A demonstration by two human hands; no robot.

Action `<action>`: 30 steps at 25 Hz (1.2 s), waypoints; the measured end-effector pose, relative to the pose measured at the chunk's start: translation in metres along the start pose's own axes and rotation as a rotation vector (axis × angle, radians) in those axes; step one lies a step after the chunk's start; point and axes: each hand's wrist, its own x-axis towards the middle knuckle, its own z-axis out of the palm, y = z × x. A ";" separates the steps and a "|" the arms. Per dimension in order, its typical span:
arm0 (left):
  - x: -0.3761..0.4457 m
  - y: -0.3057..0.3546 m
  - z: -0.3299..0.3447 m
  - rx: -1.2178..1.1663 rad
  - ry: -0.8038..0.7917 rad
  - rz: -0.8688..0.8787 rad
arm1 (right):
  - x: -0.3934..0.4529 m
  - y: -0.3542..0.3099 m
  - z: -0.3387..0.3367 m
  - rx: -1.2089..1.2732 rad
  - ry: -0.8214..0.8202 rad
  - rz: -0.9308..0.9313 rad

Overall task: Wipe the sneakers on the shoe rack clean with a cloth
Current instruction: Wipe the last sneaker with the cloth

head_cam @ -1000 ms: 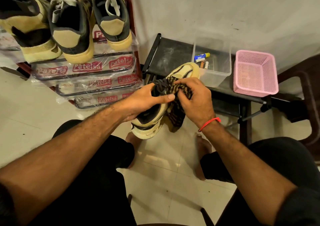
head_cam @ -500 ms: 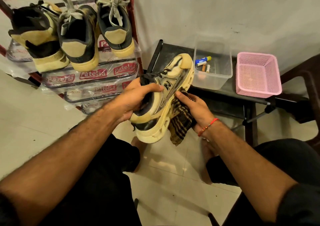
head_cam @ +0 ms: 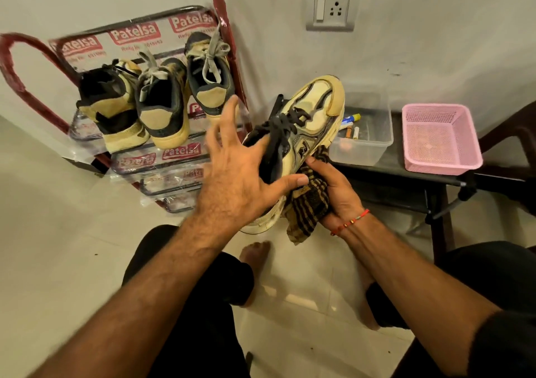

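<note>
A cream and black sneaker (head_cam: pixel 316 108) with black laces is held up in front of me, toe pointing up and away. My right hand (head_cam: pixel 336 192) grips a brown checked cloth (head_cam: pixel 307 209) against the sneaker's right side and underside, thumb on the cloth by the logo. Fingers spread wide, my left hand (head_cam: pixel 235 180) is open in front of the sneaker's heel end, with only the thumb near it. Three more tan and black sneakers (head_cam: pixel 162 108) sit on the top shelf of the red shoe rack (head_cam: pixel 229 38) at the left.
A low black table (head_cam: pixel 406 171) on the right carries a clear plastic box (head_cam: pixel 365 145) with small items and a pink basket (head_cam: pixel 441 139). A wall socket (head_cam: pixel 330 7) sits above it. My knees and bare feet are over the tiled floor below.
My left hand has let go of the sneaker's heel and spread open. The right hand stays under the sneaker with the cloth. The view has tilted up, showing more of the rack and wall.
</note>
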 end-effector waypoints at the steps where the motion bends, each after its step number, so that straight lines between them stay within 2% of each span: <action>1: 0.000 -0.004 0.008 -0.129 -0.066 -0.029 | -0.002 -0.001 0.002 -0.012 -0.012 -0.016; 3: 0.002 -0.008 0.022 -0.289 -0.112 -0.101 | -0.008 -0.006 0.005 -0.068 -0.012 -0.047; 6: 0.010 -0.016 0.037 -0.428 -0.075 -0.201 | -0.012 -0.016 0.004 -0.191 0.006 -0.037; 8: 0.010 -0.022 0.045 -0.518 -0.077 -0.210 | -0.011 -0.023 0.001 -0.330 0.098 -0.061; 10: 0.009 -0.028 0.051 -0.529 -0.108 -0.221 | -0.012 -0.032 0.000 -0.404 0.230 -0.174; 12: 0.007 -0.036 0.054 -0.648 -0.182 -0.302 | -0.016 -0.039 0.004 -0.388 0.254 -0.333; 14: 0.007 -0.043 0.056 -0.857 -0.262 -0.453 | -0.024 -0.038 0.017 -0.495 0.117 -0.446; 17: 0.010 -0.044 0.064 -0.998 -0.286 -0.553 | -0.026 -0.007 0.020 -1.225 -0.195 -0.633; 19: 0.011 -0.042 0.064 -1.057 -0.248 -0.565 | -0.021 0.013 0.011 -1.550 -0.276 -0.799; 21: 0.012 -0.042 0.061 -1.053 -0.239 -0.521 | -0.013 0.008 0.000 -1.679 -0.269 -0.953; 23: 0.011 -0.036 0.057 -0.976 -0.237 -0.428 | -0.003 -0.011 -0.006 -1.638 -0.055 -1.042; 25: 0.008 -0.026 0.059 -0.826 -0.213 -0.307 | 0.002 -0.029 -0.010 -1.416 0.231 -1.027; 26: 0.007 -0.019 0.059 -0.751 -0.180 -0.258 | 0.001 -0.029 -0.008 -1.337 0.308 -1.012; 27: 0.006 -0.014 0.060 -0.698 -0.146 -0.230 | -0.005 -0.021 -0.003 -1.299 0.321 -1.003; 28: 0.006 -0.012 0.060 -0.706 -0.117 -0.239 | -0.013 -0.008 0.004 -1.283 0.268 -0.998; 30: 0.011 -0.017 0.058 -0.900 -0.102 -0.371 | -0.036 0.025 0.017 -1.341 0.057 -1.021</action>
